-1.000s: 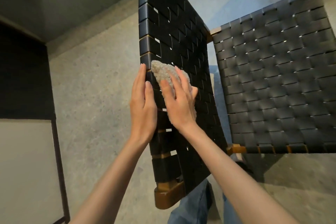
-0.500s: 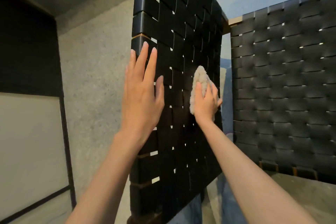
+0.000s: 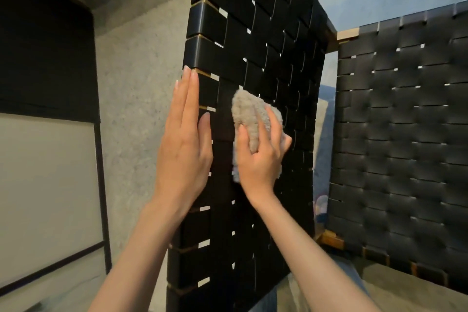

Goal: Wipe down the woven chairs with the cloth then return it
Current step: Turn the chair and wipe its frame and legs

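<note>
Wiping step: by the look of it, the person is mid-wipe on the woven panel of the near chair (image 3: 266,45), which rises steeply in this view, its left edge nearest and its face running away to the far right.
Cloth (image 3: 245,111): a bunched, nubbly beige rag, pressed against the panel about halfway up, just right of that left edge.
Right grip (image 3: 260,162): fingers bent over the cloth and clutching its folds, palm pushing it onto the straps; cloth shows above the fingertips and below the heel of the hand.
Left grip (image 3: 184,149): flat, fingers straight and close together, laid on the panel's left edge, holding nothing; it probably braces the chair.
Key relation: the cloth lies directly under the right grip, and the left grip sits just beside it on the left. The panel's long axis runs up and down, so free strokes lie upward, downward or toward the far right.
Materials: broad black straps, smooth with a faint sheen, in a basket weave with small light gaps; a brown wood frame (image 3: 348,33) shows at the far corner.
Second chair (image 3: 405,121): same weave, to the right, well apart from both hands; whether it has been wiped cannot be told.
Wall (image 3: 136,99): speckled grey, on the left.
</note>
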A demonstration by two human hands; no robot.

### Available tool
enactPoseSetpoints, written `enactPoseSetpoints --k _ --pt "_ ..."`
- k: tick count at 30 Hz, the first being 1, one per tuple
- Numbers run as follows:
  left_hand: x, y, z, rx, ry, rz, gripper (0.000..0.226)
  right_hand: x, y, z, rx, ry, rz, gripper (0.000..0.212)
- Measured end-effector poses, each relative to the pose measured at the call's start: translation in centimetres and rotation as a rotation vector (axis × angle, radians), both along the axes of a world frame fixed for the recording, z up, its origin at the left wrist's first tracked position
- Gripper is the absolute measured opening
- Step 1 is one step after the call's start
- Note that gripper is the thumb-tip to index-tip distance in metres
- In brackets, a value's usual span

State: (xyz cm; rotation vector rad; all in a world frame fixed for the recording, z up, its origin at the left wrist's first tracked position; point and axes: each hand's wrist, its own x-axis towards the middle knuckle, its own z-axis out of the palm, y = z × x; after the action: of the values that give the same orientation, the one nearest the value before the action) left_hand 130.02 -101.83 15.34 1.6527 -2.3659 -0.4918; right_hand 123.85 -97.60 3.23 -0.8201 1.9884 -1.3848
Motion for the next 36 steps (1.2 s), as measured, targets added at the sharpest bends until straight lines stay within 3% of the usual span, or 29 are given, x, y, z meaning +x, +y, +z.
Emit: enactPoseSetpoints --k 4,10,17,20,25,28,32,36 --pt "-0.5 -1.1 -0.4 -0.017 -0.036 0.003 0.059 -2.6 1.4 -6.6 0.168 -0.119 -0.058 0.050" --pt "-0.3 -1.4 -0.9 -0.061 -0.045 -0.029 0.059 -6.4 2.6 -14.9 0.646 -0.356 -0.201 0.051" --pt "-0.3 -1.3 -0.8 -0.070 -0.040 -0.010 0.059 -7.6 3.2 -15.7 0.881 -0.484 -0.235 0.055" --pt "-0.4 -1.3 -0.6 -0.040 -0.016 0.000 0.058 -6.3 1.9 -12.1 0.738 -0.379 -0.205 0.051" --pt "-0.3 -1.4 -0.3 0.021 0.040 0.016 0.055 -3.6 -2.9 -1.8 0.199 -0.267 -0.063 0.049" --pt "-0.3 -1.7 0.0 0.055 0.070 0.021 0.053 -3.1 -7.3 3.9 -0.027 -0.236 0.027 0.053" --pt "-0.7 -3.2 0.1 0.077 0.086 0.022 0.052 -3.1 -10.8 7.0 -0.116 -0.038 0.090 0.048" --pt "-1.4 -4.8 -0.1 0.030 0.049 0.031 0.055 -2.9 -10.5 4.6 -0.117 0.041 0.042 0.049"
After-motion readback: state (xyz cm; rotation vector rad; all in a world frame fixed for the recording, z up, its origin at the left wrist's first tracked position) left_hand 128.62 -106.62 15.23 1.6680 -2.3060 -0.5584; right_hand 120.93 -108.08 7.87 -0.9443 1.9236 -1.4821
